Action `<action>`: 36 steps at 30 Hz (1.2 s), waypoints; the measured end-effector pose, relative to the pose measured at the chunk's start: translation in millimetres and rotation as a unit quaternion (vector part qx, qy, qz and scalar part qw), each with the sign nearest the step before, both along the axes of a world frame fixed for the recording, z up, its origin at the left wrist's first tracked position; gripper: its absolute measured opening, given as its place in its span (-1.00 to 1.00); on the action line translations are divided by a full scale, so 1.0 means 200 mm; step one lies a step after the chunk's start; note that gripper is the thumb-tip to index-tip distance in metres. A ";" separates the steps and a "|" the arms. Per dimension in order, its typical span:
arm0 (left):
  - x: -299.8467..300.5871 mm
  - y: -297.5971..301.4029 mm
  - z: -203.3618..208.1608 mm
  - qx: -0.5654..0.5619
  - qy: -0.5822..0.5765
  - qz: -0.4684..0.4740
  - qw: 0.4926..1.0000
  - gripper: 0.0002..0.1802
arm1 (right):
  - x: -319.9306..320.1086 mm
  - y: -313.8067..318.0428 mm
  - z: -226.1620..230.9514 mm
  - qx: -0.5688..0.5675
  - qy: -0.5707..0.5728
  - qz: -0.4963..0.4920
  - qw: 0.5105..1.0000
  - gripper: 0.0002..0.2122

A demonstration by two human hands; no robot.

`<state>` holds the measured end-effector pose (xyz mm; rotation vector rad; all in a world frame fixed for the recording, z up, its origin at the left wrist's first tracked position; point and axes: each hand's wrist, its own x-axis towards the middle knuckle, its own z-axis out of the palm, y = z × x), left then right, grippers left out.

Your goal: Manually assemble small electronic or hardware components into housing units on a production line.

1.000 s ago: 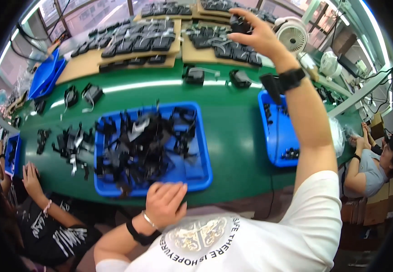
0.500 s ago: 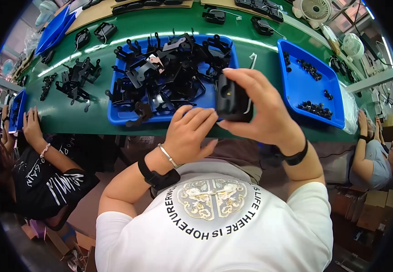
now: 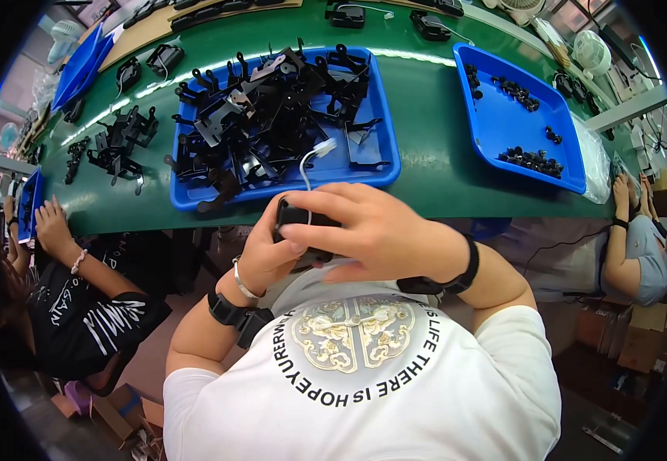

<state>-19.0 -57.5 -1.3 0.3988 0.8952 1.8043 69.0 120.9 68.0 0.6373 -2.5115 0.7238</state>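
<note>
below the green bench edge, left hand (image 3: pixel 268 250) and right hand (image 3: pixel 372 230) are closing together around a small black device (image 3: pixel 296 215), whose white cable (image 3: pixel 306 165) is risking snagging the bracket-filled blue tray (image 3: pixel 383 157).

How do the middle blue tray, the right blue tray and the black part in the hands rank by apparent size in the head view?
1. Middle blue tray, largest.
2. Right blue tray, clearly smaller, though it sits toward the rim, where the fisheye shrinks things.
3. Black part, smallest, although nearest the camera; both hands cover much of it.
</note>
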 end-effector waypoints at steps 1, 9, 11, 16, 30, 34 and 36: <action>0.00 -0.03 0.00 -0.001 -0.003 0.001 1.000 -0.22 | 0.02 0.06 0.00 -0.049 0.001 0.039 0.998 -0.58; -0.05 -0.16 -0.04 0.094 -0.084 -0.014 0.992 -0.18 | 0.02 0.30 -0.04 -0.193 -0.093 -0.227 0.950 -0.87; -0.04 -0.15 -0.02 0.069 -0.070 -0.002 0.995 -0.22 | -0.06 0.26 -0.05 0.043 -0.088 -0.274 0.957 -0.80; -0.02 -0.10 -0.09 -0.052 0.061 0.033 0.996 -0.19 | -0.20 0.22 -0.11 0.185 -0.116 -0.344 0.913 -0.80; -0.02 -0.04 -0.04 -0.058 0.171 -0.033 0.983 -0.28 | 0.00 0.35 0.03 -0.140 -0.151 -0.308 0.929 -0.86; 0.04 0.00 0.03 -0.062 0.092 0.000 0.994 -0.27 | 0.18 0.39 0.09 -0.361 -0.136 -0.196 0.902 -0.76; 0.03 0.02 0.07 -0.063 0.097 -0.004 0.993 -0.27 | 0.24 0.37 0.11 -0.357 -0.135 -0.183 0.906 -0.75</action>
